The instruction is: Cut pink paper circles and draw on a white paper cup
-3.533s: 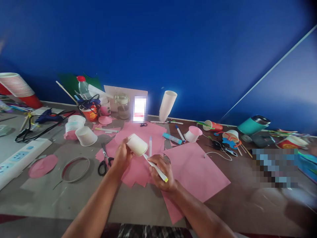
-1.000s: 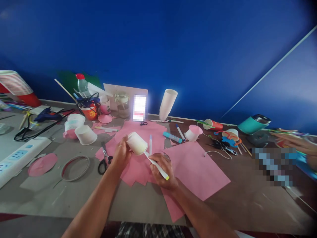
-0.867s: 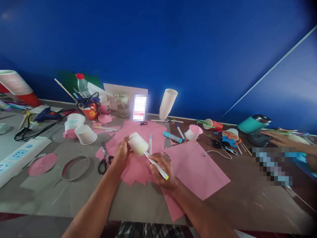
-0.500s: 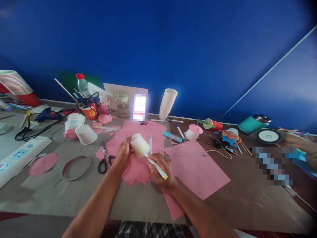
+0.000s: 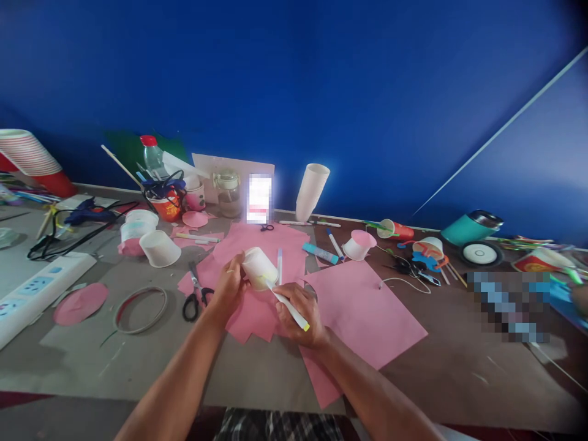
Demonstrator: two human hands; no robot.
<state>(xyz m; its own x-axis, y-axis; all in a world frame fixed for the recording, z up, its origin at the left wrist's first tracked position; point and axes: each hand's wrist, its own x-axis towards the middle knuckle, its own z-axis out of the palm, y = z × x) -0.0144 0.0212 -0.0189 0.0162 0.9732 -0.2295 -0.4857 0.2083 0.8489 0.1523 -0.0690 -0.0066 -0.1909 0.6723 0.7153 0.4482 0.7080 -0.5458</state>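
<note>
A white paper cup [image 5: 258,264] is tilted in my left hand [image 5: 232,282], whose fingers close round its left side. Faint yellow marks show on the cup's lower wall. My right hand [image 5: 301,312] grips a white marker [image 5: 293,310] with a yellow end, and its tip touches the cup near the yellow marks. Under both hands lie overlapping pink paper sheets [image 5: 248,321]. Black-handled scissors [image 5: 195,297] rest just left of my left wrist. Another marker [image 5: 280,263] lies on the pink paper behind the cup.
Left are a white power strip [image 5: 41,288], a roll of tape [image 5: 140,310] and another white cup [image 5: 160,248]. A stack of cups [image 5: 312,191] stands by the blue wall. To the right are a glue stick [image 5: 320,252], a pink-topped cup [image 5: 359,245] and a green thermos [image 5: 473,228].
Another person's hand at the right has drawn away from the round lid beside the thermos, uncovering a red and white cup. My hands hold nearly the same pose.
</note>
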